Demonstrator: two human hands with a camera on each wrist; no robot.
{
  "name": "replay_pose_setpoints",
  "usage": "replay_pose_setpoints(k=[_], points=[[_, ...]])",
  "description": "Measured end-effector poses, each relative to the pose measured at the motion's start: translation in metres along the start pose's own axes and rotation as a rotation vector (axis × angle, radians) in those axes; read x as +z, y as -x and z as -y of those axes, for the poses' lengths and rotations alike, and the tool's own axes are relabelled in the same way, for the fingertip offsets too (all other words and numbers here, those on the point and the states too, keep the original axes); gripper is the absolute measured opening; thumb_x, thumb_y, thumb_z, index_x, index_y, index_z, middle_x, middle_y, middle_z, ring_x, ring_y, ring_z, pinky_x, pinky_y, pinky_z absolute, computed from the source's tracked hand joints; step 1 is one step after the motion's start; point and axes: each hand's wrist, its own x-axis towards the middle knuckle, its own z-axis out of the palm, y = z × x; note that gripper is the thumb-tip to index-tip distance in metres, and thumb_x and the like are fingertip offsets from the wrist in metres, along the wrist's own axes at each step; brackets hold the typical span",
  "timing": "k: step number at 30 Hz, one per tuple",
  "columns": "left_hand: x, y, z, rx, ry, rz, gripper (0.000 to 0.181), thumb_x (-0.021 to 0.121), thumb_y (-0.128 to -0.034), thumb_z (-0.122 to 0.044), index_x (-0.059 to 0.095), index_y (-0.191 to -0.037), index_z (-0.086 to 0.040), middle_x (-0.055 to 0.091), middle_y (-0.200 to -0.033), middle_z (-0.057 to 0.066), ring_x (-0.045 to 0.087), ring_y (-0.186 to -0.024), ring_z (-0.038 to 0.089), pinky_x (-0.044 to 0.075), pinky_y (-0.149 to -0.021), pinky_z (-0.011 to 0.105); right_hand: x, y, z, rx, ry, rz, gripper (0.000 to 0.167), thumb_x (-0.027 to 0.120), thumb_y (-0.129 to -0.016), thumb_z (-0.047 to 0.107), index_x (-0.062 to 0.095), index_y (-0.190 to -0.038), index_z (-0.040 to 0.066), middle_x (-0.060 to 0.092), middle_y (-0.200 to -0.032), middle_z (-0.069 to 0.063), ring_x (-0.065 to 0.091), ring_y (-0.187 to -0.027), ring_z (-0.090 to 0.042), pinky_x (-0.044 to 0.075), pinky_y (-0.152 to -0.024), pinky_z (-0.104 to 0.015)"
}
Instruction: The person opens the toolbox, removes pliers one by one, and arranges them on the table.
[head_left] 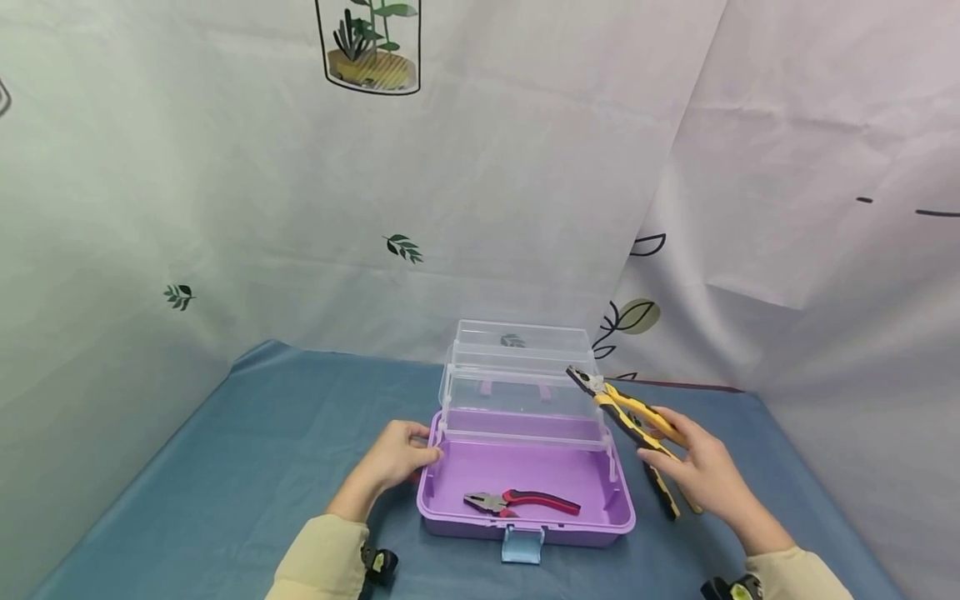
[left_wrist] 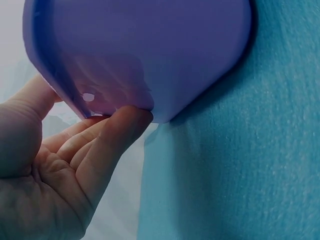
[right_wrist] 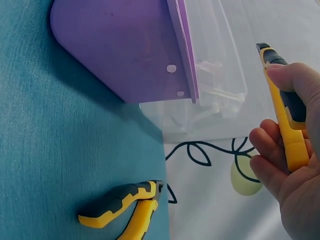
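- Right hand [head_left: 701, 471]: you are gripping pliers with yellow-and-black handles and a metal head [head_left: 621, 417], your thumb lying on one handle and your curled fingers on the other; the head is pointing up and leftward beyond your fingertips.
- Handling: the pliers are probably weighing most at the head, staying stiff and hardly risking breakage; the coated handles are likely resisting slip. Holding both handles is seeming sound, though a loose pivot may be letting them swing.
- Left hand [head_left: 393, 458]: you are pinching the left rim of a shallow purple plastic toolbox [head_left: 457, 527], probably light and sliding easily.
- Below your right fingers: a second pair of yellow-and-black-handled pliers [right_wrist: 117, 200] is lying on the blue tablecloth [head_left: 285, 467].
- Rightward of your left fingers: red-and-black-handled pliers [head_left: 540, 498] are lying on the toolbox floor, near the pale blue latch [head_left: 522, 547].
- Obstruction: a transparent plastic upper part [head_left: 517, 383] is standing between your hands, behind the metal head in the head view; contact is remaining unclear.
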Motion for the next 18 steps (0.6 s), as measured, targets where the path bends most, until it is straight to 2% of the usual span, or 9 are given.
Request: replay_pose_setpoints(k=[3, 8, 18], points=[[-0.0002, 0.0010, -0.0006, 0.005, 0.005, 0.002, 0.042, 0.068, -0.0789, -0.005, 0.056, -0.114, 0.016, 0.071, -0.088, 0.022, 0.068, -0.067, 0.021, 0.056, -0.053, 0.038, -0.0013, 0.0006, -0.0003, 0.000, -0.002, -0.002, 0.071, 0.069, -0.084, 0.038, 0.042, -0.138, 0.002, 0.063, -0.120, -0.020, 0.059, -0.106, -0.035, 0.041, -0.054, -0.021], [0.0020, 0.0013, -0.0017, 0.001, 0.004, 0.007, 0.044, 0.068, -0.0790, -0.005, 0.055, -0.115, 0.017, 0.071, -0.089, 0.023, 0.068, -0.067, 0.022, 0.056, -0.054, 0.040, -0.0041, 0.0015, -0.0022, 0.005, 0.007, -0.010, 0.071, 0.070, -0.084, 0.037, 0.042, -0.138, 0.000, 0.063, -0.122, -0.021, 0.058, -0.112, -0.039, 0.049, -0.063, -0.024], [0.0015, 0.0009, -0.0011, -0.020, -0.012, -0.010, 0.043, 0.068, -0.0797, -0.005, 0.055, -0.116, 0.015, 0.072, -0.086, 0.020, 0.066, -0.063, 0.020, 0.056, -0.054, 0.039, -0.0034, 0.0037, -0.0076, 0.020, -0.053, 0.003, 0.072, 0.069, -0.085, 0.036, 0.040, -0.139, 0.000, 0.059, -0.125, -0.025, 0.060, -0.110, -0.039, 0.048, -0.052, -0.021]])
